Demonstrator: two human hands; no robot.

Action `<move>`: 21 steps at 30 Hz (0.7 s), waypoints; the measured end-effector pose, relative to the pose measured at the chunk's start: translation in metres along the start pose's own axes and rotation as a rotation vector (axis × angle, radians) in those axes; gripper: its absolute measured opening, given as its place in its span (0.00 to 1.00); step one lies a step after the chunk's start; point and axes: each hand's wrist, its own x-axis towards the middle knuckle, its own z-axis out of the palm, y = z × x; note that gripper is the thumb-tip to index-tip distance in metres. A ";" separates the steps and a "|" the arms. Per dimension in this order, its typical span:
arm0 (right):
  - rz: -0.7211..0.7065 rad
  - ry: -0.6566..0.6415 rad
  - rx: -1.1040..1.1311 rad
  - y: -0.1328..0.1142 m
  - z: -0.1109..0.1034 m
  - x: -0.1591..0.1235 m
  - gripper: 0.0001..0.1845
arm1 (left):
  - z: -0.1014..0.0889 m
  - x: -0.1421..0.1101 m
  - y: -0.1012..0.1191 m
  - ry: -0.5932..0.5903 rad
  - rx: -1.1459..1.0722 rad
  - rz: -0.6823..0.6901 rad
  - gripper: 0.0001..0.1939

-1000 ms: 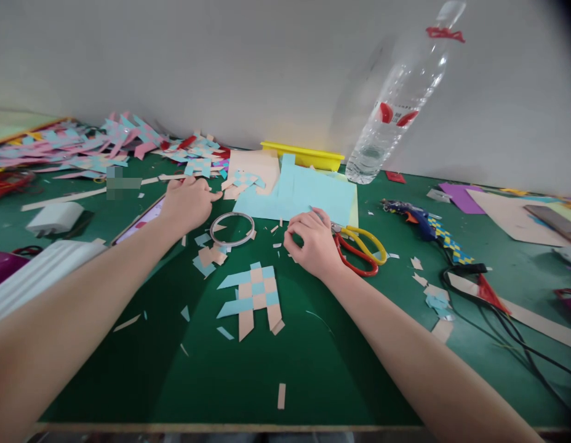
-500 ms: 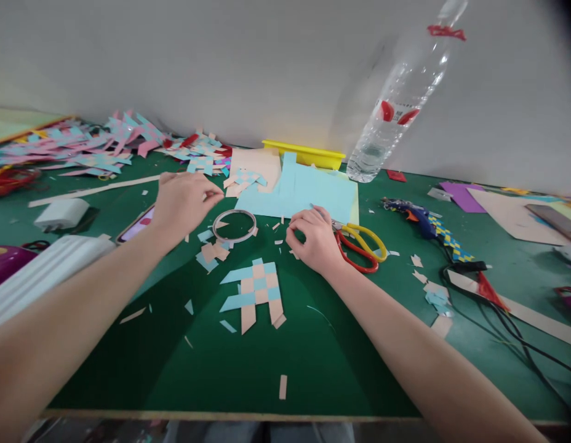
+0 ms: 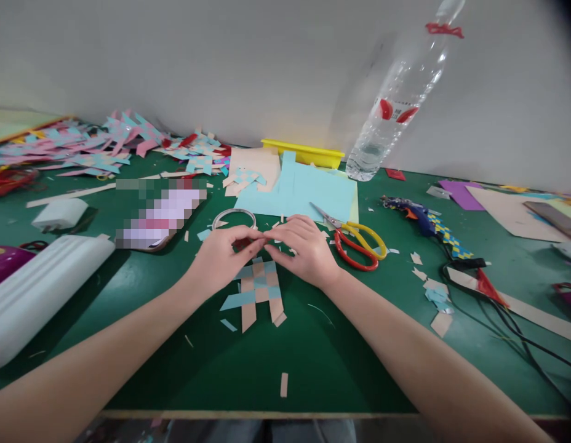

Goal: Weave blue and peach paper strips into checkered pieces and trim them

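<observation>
Left hand (image 3: 225,255) and right hand (image 3: 307,251), fingers nearly closed, meet at the tips above a flat blue-and-beige woven-paper figure (image 3: 261,294); whether either grips anything cannot be told.

Woven piece (image 3: 261,291): matt paper
Scissors (image 3: 343,231): shiny metal blades — smooth plastic handles
Bottle (image 3: 397,111): clear plastic, glossy (light glints along it)
Ring (image 3: 234,211): metallic-looking, polished
Desk (image 3: 341,369): smooth — faint sheen

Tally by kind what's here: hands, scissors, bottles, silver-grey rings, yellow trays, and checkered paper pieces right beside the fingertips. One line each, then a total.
Hands: 2 (left hand, right hand)
Scissors: 1
Bottle: 1
Silver-grey ring: 1
Yellow tray: 1
Checkered paper piece beside the fingertips: 1
Total: 7
</observation>
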 end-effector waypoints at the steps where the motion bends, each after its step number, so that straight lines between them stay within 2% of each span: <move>1: 0.005 0.007 -0.003 0.000 0.001 -0.001 0.10 | 0.000 0.000 -0.001 0.000 -0.037 -0.039 0.14; 4: 0.017 0.031 -0.026 0.001 0.003 -0.002 0.10 | 0.000 -0.002 -0.004 -0.017 -0.136 -0.136 0.15; 11: -0.022 0.095 -0.102 0.003 0.002 -0.003 0.09 | 0.001 -0.009 -0.001 -0.104 -0.243 -0.196 0.19; 15: -0.020 0.101 -0.127 0.005 0.002 -0.005 0.09 | 0.003 -0.009 -0.001 -0.144 -0.416 -0.249 0.22; 18: 0.005 0.075 -0.137 0.006 0.002 -0.005 0.08 | 0.003 -0.009 -0.001 -0.211 -0.518 -0.229 0.22; 21: 0.029 0.096 -0.120 0.005 0.002 -0.004 0.07 | 0.003 -0.009 -0.001 -0.267 -0.457 -0.180 0.25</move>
